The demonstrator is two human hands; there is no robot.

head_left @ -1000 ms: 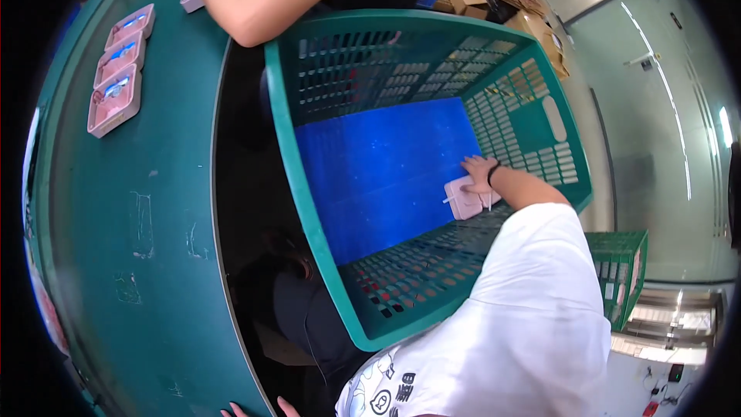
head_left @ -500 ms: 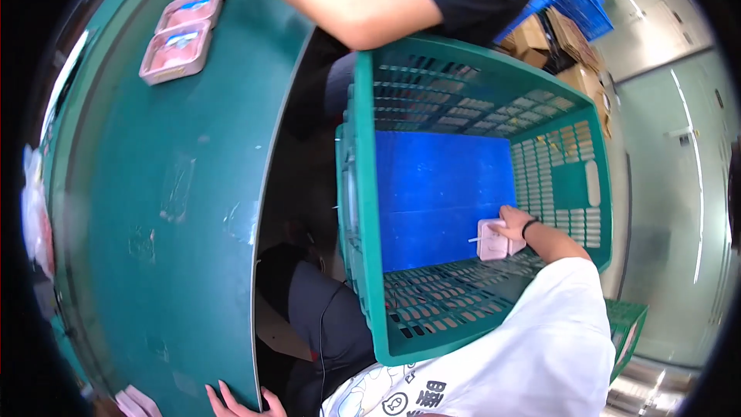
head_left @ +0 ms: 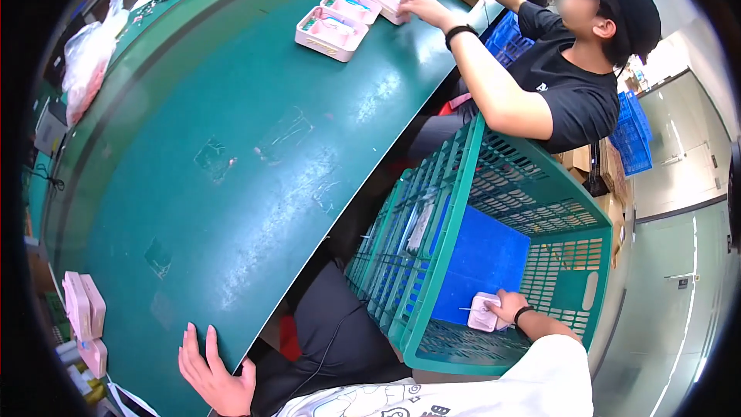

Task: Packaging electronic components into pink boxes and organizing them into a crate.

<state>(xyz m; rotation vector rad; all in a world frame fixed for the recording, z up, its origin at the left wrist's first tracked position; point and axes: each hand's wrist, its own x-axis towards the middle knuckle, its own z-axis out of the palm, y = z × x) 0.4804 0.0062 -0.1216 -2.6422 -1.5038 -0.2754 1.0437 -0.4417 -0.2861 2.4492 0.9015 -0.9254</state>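
Observation:
My right hand (head_left: 511,307) reaches into a deep green plastic crate (head_left: 436,286), with its fingers closed on a small pale pink box (head_left: 484,312) near the blue base. A thin white stick juts out from one side of the box. My left hand (head_left: 216,371) lies on the near edge of the green table (head_left: 177,224), fingers spread and holding nothing. Several pink box-like pieces (head_left: 85,309) are stacked by the table's left rim, left of that hand.
A co-worker in black sits beyond the crate, one hand (head_left: 424,9) beside open pink trays (head_left: 332,33) with coloured contents. A clear plastic bag (head_left: 94,62) hangs at the table's far left. Blue crates (head_left: 631,135) and cardboard stand at right.
My view has swung up and left, showing more of the table and the co-worker. More of my left hand shows on the table edge. My right hand remains on the pink box.

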